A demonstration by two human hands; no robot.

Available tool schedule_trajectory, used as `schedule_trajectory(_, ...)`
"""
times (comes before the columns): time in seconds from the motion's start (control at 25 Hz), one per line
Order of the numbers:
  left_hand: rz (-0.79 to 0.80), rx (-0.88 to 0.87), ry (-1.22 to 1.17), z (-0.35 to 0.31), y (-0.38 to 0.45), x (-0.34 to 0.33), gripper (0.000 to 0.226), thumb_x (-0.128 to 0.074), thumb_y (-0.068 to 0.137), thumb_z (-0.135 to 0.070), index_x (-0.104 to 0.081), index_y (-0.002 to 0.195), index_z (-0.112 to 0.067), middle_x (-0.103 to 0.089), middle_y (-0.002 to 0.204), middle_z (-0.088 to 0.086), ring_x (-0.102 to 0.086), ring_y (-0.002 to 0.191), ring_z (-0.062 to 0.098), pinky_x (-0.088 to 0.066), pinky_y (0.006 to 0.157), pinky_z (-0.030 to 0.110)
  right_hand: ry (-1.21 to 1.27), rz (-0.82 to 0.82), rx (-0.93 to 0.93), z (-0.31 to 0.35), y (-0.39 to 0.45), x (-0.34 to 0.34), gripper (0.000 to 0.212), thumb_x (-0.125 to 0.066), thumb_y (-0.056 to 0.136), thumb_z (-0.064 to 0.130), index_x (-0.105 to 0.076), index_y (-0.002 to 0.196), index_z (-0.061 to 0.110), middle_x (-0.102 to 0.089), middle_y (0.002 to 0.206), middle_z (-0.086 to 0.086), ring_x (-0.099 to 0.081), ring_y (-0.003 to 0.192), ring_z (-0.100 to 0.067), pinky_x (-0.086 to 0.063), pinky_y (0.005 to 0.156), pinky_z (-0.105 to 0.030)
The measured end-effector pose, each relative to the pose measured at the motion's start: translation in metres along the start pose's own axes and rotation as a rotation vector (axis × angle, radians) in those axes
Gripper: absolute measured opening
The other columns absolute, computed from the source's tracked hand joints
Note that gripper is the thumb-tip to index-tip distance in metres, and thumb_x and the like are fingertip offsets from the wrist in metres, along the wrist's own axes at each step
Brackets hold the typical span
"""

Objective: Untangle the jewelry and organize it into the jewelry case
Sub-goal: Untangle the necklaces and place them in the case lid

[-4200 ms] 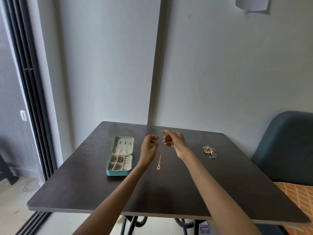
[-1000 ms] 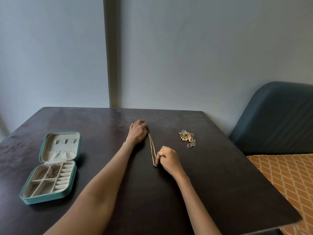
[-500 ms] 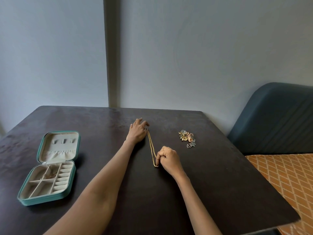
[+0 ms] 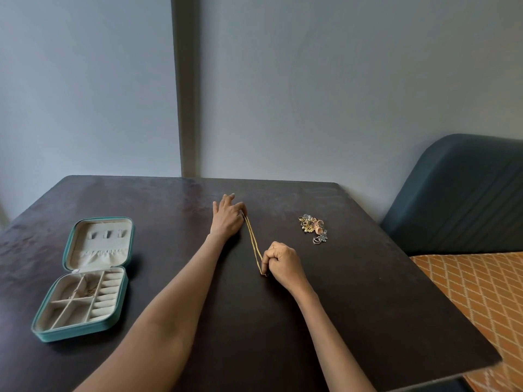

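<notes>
A gold chain [image 4: 254, 244] lies stretched straight on the dark table [image 4: 353, 306]. The left hand [image 4: 226, 219] rests flat, fingers spread, on its far end; the right hand [image 4: 283, 263] pinches the near end with curled fingers. The teal jewelry case [image 4: 85, 278] sits open at left, a jewelry pile [image 4: 312, 227] at right.

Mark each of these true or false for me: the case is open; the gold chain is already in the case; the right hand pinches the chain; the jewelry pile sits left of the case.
The jewelry case is open: true.
The gold chain is in the case: false, it lies stretched on the table.
The right hand pinches the chain's near end: true.
The jewelry pile sits left of the case: false, it lies far right of it, beyond both hands.
</notes>
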State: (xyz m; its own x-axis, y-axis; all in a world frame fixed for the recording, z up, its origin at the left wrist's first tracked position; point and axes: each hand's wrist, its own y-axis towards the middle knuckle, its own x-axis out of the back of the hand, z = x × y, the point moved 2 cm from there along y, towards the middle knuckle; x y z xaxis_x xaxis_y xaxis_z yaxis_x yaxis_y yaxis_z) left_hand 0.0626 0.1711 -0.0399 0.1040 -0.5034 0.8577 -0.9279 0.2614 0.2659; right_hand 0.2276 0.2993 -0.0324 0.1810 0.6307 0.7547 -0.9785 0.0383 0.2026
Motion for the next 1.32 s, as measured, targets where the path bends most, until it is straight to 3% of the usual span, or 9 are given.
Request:
schedule_trajectory(0.32, 0.087, -0.003, -0.029, -0.004, 0.005, -0.004, 0.037, -0.035, 0.094, -0.014, -0.059, 0.121, -0.023, -0.013, 0.157, 0.01, -0.003, 0.146, 0.03, -0.006, 0.116, 0.052, -0.006, 0.0, -0.003, -0.001, 0.001, 0.0, 0.038, -0.042, 0.07, -0.011, -0.066, 0.052, 0.013, -0.054, 0.069, 0.007, -0.052, 0.077, -0.007, -0.036, 0.062, -0.01)
schedule_trajectory(0.6, 0.034, -0.034, -0.082, -0.008, -0.003, 0.004, 0.039, -0.035, 0.092, -0.009, -0.058, 0.121, -0.021, -0.013, 0.157, 0.011, -0.001, 0.146, 0.028, -0.002, 0.117, 0.05, -0.014, -0.009, -0.006, -0.001, 0.001, -0.001, 0.04, -0.042, 0.07, -0.01, -0.066, 0.052, 0.015, -0.052, 0.065, 0.01, -0.051, 0.077, -0.006, -0.036, 0.063, -0.011)
schedule_trajectory(0.8, 0.069, -0.011, -0.009, -0.008, 0.001, -0.003, 0.036, -0.033, 0.096, -0.019, -0.058, 0.121, -0.024, -0.012, 0.157, 0.01, -0.001, 0.146, 0.028, 0.0, 0.116, 0.052, -0.004, -0.009, 0.008, 0.0, 0.0, 0.0, 0.039, -0.042, 0.069, -0.011, -0.067, 0.052, 0.014, -0.053, 0.066, 0.009, -0.053, 0.078, -0.008, -0.041, 0.068, -0.02)
schedule_trajectory(1.12, 0.123, 0.002, -0.022, -0.012, 0.021, -0.01, 0.036, -0.033, 0.096, -0.02, -0.056, 0.123, -0.025, -0.013, 0.157, 0.011, -0.002, 0.146, 0.029, -0.003, 0.116, 0.052, 0.018, -0.077, -0.06, -0.004, 0.002, 0.002, 0.039, -0.043, 0.071, -0.009, -0.07, 0.058, 0.016, -0.055, 0.068, 0.01, -0.051, 0.076, -0.006, -0.032, 0.061, -0.007)
schedule_trajectory(1.32, 0.144, -0.03, -0.021, -0.011, 0.025, -0.012, 0.036, -0.033, 0.098, -0.024, -0.056, 0.126, -0.028, -0.014, 0.156, 0.011, -0.004, 0.146, 0.029, -0.008, 0.116, 0.05, 0.04, -0.11, -0.066, -0.005, 0.002, 0.003, 0.042, -0.041, 0.07, -0.01, -0.071, 0.06, 0.017, -0.057, 0.069, 0.01, -0.057, 0.079, -0.012, -0.042, 0.068, -0.024)
